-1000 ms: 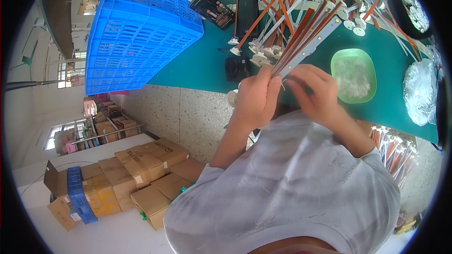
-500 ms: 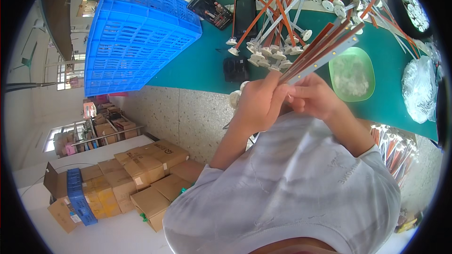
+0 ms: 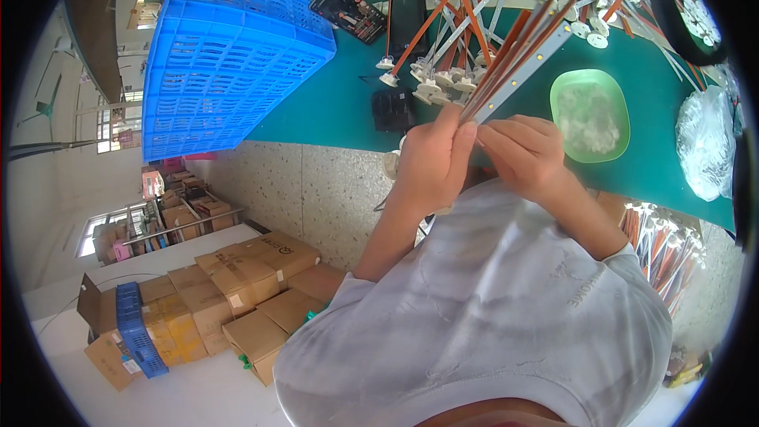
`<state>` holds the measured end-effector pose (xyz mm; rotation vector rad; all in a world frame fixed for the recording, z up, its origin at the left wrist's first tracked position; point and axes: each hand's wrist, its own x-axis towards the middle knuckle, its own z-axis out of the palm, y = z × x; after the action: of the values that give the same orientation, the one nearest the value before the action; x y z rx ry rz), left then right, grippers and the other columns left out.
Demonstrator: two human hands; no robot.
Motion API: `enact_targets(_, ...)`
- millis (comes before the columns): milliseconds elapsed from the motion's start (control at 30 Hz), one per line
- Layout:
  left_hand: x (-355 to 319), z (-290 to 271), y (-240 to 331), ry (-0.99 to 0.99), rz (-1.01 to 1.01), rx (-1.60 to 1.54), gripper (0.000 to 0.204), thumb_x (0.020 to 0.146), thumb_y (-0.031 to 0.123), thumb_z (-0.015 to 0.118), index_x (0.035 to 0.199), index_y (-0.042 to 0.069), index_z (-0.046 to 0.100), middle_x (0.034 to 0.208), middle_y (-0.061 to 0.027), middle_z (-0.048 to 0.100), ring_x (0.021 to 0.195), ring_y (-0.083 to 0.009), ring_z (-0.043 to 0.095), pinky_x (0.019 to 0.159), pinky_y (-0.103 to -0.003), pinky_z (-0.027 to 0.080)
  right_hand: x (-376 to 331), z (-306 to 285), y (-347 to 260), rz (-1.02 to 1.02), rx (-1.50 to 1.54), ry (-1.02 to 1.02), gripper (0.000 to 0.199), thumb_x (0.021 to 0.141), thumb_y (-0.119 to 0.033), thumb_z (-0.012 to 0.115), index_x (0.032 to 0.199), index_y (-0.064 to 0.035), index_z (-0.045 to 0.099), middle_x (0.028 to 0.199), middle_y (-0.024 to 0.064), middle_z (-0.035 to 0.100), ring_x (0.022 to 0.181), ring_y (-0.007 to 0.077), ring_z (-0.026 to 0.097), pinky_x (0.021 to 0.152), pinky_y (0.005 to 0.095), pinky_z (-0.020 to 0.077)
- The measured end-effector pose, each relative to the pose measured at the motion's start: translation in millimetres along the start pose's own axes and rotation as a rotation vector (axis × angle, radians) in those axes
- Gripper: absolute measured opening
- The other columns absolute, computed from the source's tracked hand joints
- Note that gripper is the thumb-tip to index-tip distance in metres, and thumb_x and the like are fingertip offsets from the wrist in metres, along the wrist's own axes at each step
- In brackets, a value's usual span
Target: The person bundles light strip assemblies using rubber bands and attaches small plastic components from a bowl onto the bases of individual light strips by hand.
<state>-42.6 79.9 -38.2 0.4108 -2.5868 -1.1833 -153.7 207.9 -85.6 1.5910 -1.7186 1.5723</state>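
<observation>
Strip bundle (image 3: 514, 59) slants fwd-R over green tbl (image 3: 312, 111), near end clamped in L hand (image 3: 432, 161). I see R hand (image 3: 528, 152) just beside w/ fingers bunched; can't tell if it's gripping anything. Lt-green bowl (image 3: 591, 120) sits R of R hand.

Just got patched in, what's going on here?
A person's left hand grips a bundle of thin strips, rust-brown and silvery, fanned upward. The right hand is close beside the bundle's lower end, fingers curled; whether it touches the strips isn't clear. Beyond the hands, more strips with white round discs lie in a heap on the green table. A light-green bowl with whitish contents sits to the right.
</observation>
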Motion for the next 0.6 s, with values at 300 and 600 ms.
enact_targets(300, -2.4, 5.0, -5.9, -0.035, 0.105, -0.051, 0.023, 0.099, 0.021, 0.049, 0.093, -0.001, 0.054, 0.069, -0.0175, 0.062, 0.061, -0.0326, 0.062, 0.054, -0.038, 0.046, -12.7, -1.9, 11.3, 1.080, 1.171, -0.266, 0.009, 0.089, -0.006, 0.064, 0.093, 0.0011, 0.068, 0.074, 0.0055, 0.065, 0.056, 0.0150, 0.058, 0.049, 0.0278, 0.0441)
enact_targets(600, -6.5, -4.4, -2.9, 0.051, -0.004, -0.012, 0.019, 0.098, 0.019, 0.050, 0.095, 0.001, 0.054, 0.067, -0.0197, 0.059, 0.060, -0.0400, 0.061, 0.054, -0.042, 0.046, -5.3, 6.1, -1.8, 0.404, 0.450, 0.101, 0.022, 0.072, -0.001, 0.080, 0.091, -0.0005, 0.069, 0.084, 0.0050, 0.066, 0.064, 0.0142, 0.060, 0.054, 0.0248, 0.0471)
